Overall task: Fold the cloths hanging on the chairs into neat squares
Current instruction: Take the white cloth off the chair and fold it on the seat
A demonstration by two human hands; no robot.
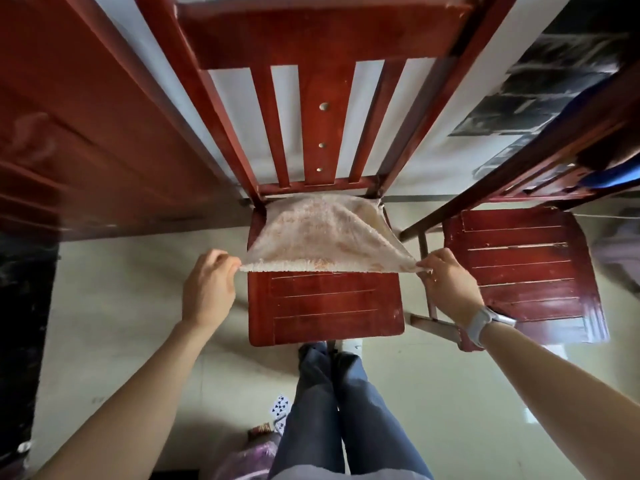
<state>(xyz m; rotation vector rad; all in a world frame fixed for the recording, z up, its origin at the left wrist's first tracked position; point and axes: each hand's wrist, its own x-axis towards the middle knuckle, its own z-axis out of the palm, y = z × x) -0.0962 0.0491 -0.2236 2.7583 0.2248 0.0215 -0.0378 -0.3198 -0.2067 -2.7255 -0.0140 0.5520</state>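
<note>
1. Cloth point(323, 233): pale fuzzy towel w/ faint orange pattern, lying on rear half of the middle chair's seat point(325, 306). Far edge sits against the bottom of the backrest; near edge is lifted off the seat and stretched taut btwn the two hands.
2. Left hand point(207, 285): fingers curled, pinching the near-left corner of the cloth.
3. Right hand point(448, 284): same, pinching the near-right corner; watch point(483, 323) on that wrist.
4. Step, as I judge it: start of a fold, near edge prob. about to go over to the far edge. No finished square visible yet, so task is early.
5. Risks:
   - Far corners are loose by the backrest; if the pull comes toward the body, the whole cloth slides fwd and could drop off the seat.
   - Pinches are small, right at the tips. Fuzzy pile may slip out and one corner fall, giving a skewed fold.
   - Uneven tension L vs R means edges won't line up, so not a neat square.
   - Far-right corner looks near the chair post; could snag there.
6. Second chair point(519, 271) to the right; no cloth seen on its seat.
</note>
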